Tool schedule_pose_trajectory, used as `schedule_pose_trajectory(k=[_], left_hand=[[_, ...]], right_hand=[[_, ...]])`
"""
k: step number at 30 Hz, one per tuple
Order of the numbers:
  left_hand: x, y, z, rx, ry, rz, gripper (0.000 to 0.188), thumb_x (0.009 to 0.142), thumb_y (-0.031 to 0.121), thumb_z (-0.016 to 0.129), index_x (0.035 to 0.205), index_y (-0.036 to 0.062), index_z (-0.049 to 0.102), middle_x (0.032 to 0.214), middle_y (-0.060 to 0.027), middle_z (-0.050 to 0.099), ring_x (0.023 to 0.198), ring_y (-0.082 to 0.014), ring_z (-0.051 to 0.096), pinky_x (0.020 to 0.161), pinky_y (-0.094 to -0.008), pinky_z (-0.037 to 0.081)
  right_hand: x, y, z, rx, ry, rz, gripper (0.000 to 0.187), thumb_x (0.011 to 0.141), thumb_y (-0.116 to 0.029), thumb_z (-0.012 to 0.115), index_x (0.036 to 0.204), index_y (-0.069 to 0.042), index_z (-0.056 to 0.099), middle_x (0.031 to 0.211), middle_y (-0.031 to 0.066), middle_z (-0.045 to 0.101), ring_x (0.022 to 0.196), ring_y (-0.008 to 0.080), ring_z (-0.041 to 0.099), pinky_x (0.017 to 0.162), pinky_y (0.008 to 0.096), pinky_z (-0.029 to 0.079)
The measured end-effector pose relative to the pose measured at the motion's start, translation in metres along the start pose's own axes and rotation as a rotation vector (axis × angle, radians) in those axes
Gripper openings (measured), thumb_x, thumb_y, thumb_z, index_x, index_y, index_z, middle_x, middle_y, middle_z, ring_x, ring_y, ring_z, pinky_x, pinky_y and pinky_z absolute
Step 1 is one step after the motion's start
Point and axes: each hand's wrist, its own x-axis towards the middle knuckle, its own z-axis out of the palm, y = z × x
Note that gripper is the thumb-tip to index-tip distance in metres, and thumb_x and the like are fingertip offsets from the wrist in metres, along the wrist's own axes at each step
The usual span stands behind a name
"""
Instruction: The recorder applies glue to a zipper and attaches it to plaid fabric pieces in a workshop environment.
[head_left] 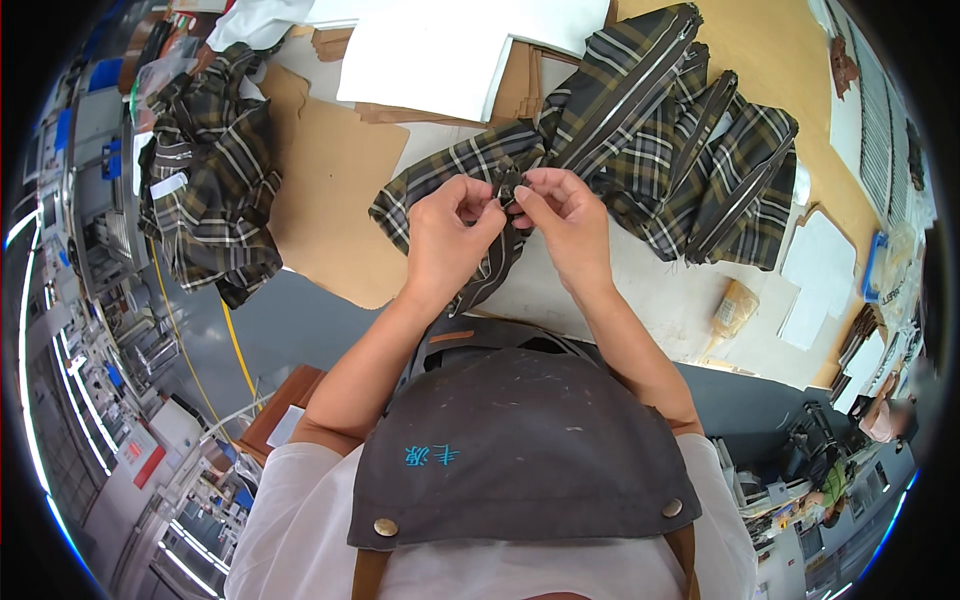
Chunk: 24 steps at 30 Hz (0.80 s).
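Both hands meet just above the middle of the view, pinching at the same small spot on a plaid fabric piece (pixel 440 175) with a zipper sewn along it. The left hand (pixel 447 235) is closed, thumb and forefinger nipping the fabric edge at the zipper's end; the right hand (pixel 560 225) is closed too, its fingertips gripping what looks like the small dark zipper slider (pixel 508 187), though that part is too small to tell surely. The step in hand seems to be fitting or seating the slider on the zipper tape; the next move would call for a steady hold with the left hand while the right feeds the teeth in squarely, without skewing. The piece is dark brown-green plaid with pale stripes, limp, draped from the hands toward 10 o'clock and hanging down toward 6 o'clock over the edge of the surface (pixel 660 290). At 2 o'clock lies a heap of like zippered plaid pieces (pixel 690 150), touching the held one; at 9 o'clock, well apart, another plaid bundle (pixel 210 180). Brown card sheets (pixel 330 190) lie beneath, white sheets (pixel 430 55) at 12 o'clock.
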Motion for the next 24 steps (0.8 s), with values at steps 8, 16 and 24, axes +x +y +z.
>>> schedule_pose_trajectory(k=[8, 16, 24], left_hand=[[0.004, -0.012, 0.003, -0.280, -0.018, -0.124, 0.008, 0.079, 0.004, 0.056, 0.083, -0.0031, 0.057, 0.073, 0.0012, 0.056, 0.064, -0.0016, 0.049, 0.055, -0.0162, 0.039], [-0.002, -0.019, 0.014, -0.214, 0.060, -0.099, 0.013, 0.078, 0.007, 0.060, 0.080, -0.0034, 0.053, 0.067, -0.0023, 0.055, 0.058, -0.0028, 0.047, 0.051, -0.0187, 0.040], [0.000, -0.032, 0.009, -0.378, 0.028, -0.158, 0.012, 0.078, 0.008, 0.061, 0.076, -0.0021, 0.055, 0.061, 0.0028, 0.051, 0.054, -0.0011, 0.041, 0.047, -0.0180, 0.033]], right_hand=[[0.002, -0.001, -0.004, 0.009, -0.033, 0.084, 0.017, 0.080, -0.003, 0.058, 0.094, 0.000, 0.050, 0.083, 0.0078, 0.059, 0.073, 0.0134, 0.058, 0.065, 0.0236, 0.047], [0.005, 0.002, 0.003, 0.158, 0.005, 0.119, 0.018, 0.076, 0.001, 0.060, 0.092, 0.003, 0.051, 0.083, 0.0083, 0.056, 0.072, 0.0122, 0.056, 0.063, 0.0235, 0.049], [0.004, 0.004, 0.000, 0.056, -0.031, 0.084, 0.022, 0.076, 0.001, 0.059, 0.097, 0.002, 0.052, 0.088, 0.0093, 0.058, 0.076, 0.0123, 0.056, 0.064, 0.0245, 0.049]])
